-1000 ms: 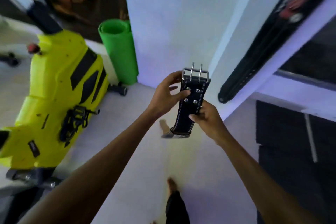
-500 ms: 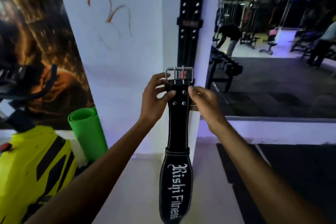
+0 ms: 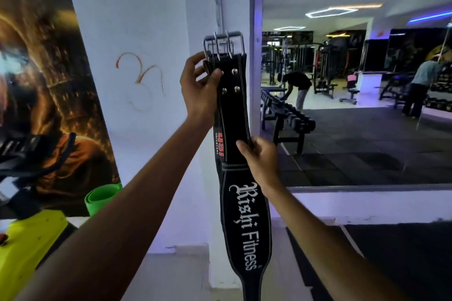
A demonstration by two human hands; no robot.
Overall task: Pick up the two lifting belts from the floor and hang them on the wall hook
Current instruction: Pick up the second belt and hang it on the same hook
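A black lifting belt (image 3: 245, 222) with white "Rishi Fitness" lettering hangs upright in front of the white pillar. Its steel buckle (image 3: 223, 46) is at the top, close below a metal wall hook strip (image 3: 218, 0). My left hand (image 3: 200, 88) grips the belt just under the buckle. My right hand (image 3: 260, 159) holds the belt's edge lower down, near its leather loop. Behind it, a second black belt (image 3: 219, 140) with red "USI" lettering shows against the pillar; its top is hidden.
A large mirror (image 3: 354, 95) right of the pillar reflects the gym, a dumbbell rack and people. A green rolled mat (image 3: 102, 199) and a yellow machine (image 3: 27, 249) stand at the lower left. A poster (image 3: 49, 95) covers the left wall.
The belt has risen toward the hook strip. My right hand slid from under the buckle down to the belt's middle. My left hand stays under the buckle.
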